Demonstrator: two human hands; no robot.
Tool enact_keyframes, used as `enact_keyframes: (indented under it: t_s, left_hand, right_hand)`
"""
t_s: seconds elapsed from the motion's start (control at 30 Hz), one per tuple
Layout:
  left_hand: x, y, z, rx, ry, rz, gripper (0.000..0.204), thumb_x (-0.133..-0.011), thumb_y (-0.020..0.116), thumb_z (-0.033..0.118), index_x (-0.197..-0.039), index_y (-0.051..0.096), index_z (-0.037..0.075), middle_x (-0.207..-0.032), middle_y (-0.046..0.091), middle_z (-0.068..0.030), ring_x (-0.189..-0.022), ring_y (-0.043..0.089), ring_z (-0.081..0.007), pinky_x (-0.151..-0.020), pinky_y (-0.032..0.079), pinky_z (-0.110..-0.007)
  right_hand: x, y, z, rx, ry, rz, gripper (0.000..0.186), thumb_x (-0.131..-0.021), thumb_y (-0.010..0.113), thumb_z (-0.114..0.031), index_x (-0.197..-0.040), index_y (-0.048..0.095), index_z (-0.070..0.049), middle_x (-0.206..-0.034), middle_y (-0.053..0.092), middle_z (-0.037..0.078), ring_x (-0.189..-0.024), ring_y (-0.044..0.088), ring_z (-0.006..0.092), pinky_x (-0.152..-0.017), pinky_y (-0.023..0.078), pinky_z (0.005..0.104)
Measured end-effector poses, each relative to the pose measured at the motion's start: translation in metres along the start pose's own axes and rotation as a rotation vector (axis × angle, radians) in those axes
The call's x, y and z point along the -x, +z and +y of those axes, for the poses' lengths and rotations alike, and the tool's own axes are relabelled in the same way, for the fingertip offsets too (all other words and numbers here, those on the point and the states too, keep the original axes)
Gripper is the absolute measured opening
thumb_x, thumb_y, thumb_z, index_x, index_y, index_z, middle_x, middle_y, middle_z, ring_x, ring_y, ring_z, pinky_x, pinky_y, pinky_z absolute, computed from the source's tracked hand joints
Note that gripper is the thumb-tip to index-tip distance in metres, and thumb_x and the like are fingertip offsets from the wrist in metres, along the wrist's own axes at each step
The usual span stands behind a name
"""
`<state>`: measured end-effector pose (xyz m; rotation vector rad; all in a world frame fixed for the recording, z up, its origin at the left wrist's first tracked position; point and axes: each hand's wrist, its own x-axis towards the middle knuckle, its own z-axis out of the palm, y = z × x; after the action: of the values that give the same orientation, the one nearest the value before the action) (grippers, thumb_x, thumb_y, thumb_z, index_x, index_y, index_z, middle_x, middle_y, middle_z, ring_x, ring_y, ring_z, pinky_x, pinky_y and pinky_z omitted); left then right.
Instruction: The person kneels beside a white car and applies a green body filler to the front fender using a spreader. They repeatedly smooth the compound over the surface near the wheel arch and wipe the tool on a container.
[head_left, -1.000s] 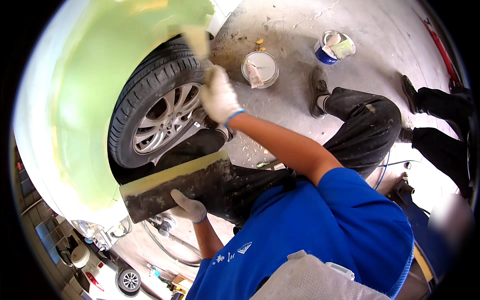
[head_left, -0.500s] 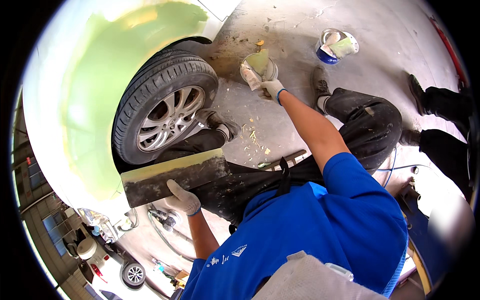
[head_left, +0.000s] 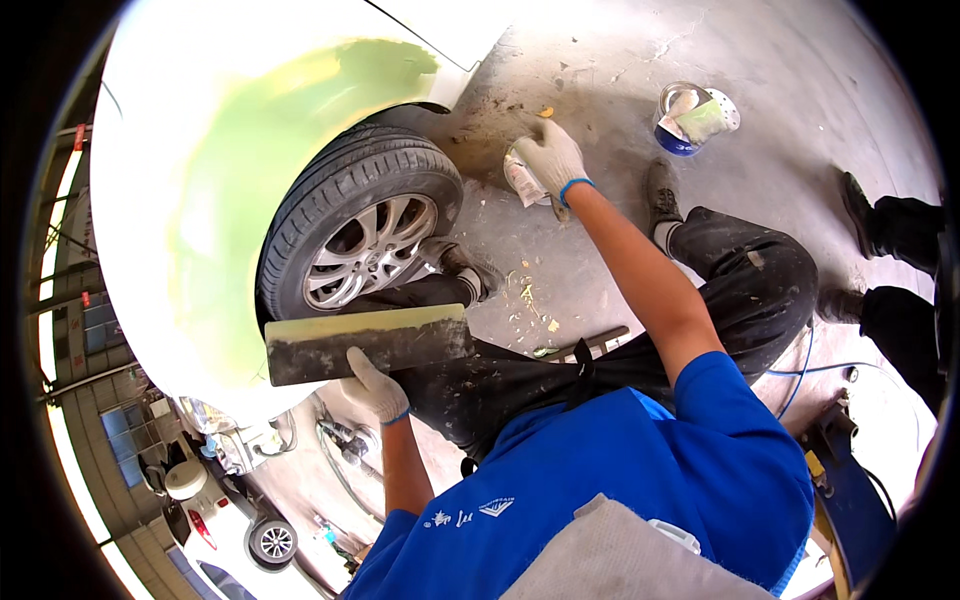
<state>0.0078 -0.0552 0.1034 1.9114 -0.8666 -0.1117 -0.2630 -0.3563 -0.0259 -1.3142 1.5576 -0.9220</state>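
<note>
My left hand (head_left: 376, 390), gloved, grips a wide dark board (head_left: 400, 349) with pale green paste along its upper edge, beside the car's wheel (head_left: 372, 246). My right hand (head_left: 550, 158), also gloved, reaches out over a round container lid on the floor, fingers curled; what is in them is hidden. A white tube (head_left: 524, 184) lies on that lid, just below those fingers. Above the wheel, the white car's fender (head_left: 270, 120) carries a broad patch of light green filler.
An open blue can (head_left: 680, 142) with scrapers stands farther right. Another person's dark-trousered legs (head_left: 895, 320) are at the right edge. A blue hose (head_left: 800, 380), a metal tool (head_left: 350, 440) with a grey hose, and another white car (head_left: 230, 545) are lower down.
My right hand has moved from near the fender out to the lid; the yellow scraper blade seen in it earlier is now hidden. The left hand still holds the board. The view has shifted.
</note>
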Motion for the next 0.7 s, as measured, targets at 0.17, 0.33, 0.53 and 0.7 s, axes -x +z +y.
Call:
enact_keyframes:
  t_s: [0.17,0.33,0.53,0.7]
  left_hand:
    - [-0.031,0.034,0.051,-0.115,0.202,-0.424,0.037,-0.105,0.060,0.023,-0.124,0.065,-0.008,-0.115,0.072,-0.0140,-0.097,0.068,-0.0228,-0.084,0.056,-0.036]
    - [-0.088,0.093,0.085,-0.323,0.583,-0.930,0.034,-0.092,0.067,0.024,-0.120,0.069,0.004,-0.120,0.071,-0.0187,-0.116,0.065,-0.0316,-0.096,0.054,-0.042]
    - [-0.078,0.136,0.221,-1.065,1.076,-1.122,0.024,-0.093,0.063,0.032,-0.090,0.073,0.010,-0.099,0.069,-0.0107,-0.099,0.068,-0.0344,-0.085,0.055,-0.046]
    - [-0.092,0.114,0.245,-1.061,1.095,-1.112,0.017,-0.088,0.069,0.014,-0.103,0.075,0.012,-0.101,0.066,-0.0082,-0.102,0.066,-0.0328,-0.089,0.054,-0.044]
  right_hand:
    - [0.100,-0.060,-0.170,-0.335,-0.651,0.030,0.033,-0.092,0.062,-0.007,-0.123,0.067,0.000,-0.109,0.073,0.014,-0.101,0.071,0.0264,-0.089,0.058,0.0367]
    - [0.177,-0.079,-0.200,-0.108,-1.315,0.049,0.040,-0.075,0.072,-0.012,-0.115,0.069,-0.008,-0.113,0.068,0.008,-0.106,0.067,0.0349,-0.097,0.053,0.0480]
    - [0.106,-0.074,-0.127,0.599,-0.772,-0.345,0.025,-0.085,0.070,-0.021,-0.106,0.070,-0.008,-0.100,0.070,0.014,-0.098,0.071,0.0341,-0.089,0.055,0.0465]
    - [0.078,-0.040,-0.095,0.337,-1.030,-0.393,0.025,-0.093,0.064,-0.020,-0.117,0.072,-0.017,-0.098,0.066,0.008,-0.101,0.066,0.0305,-0.087,0.055,0.0427]
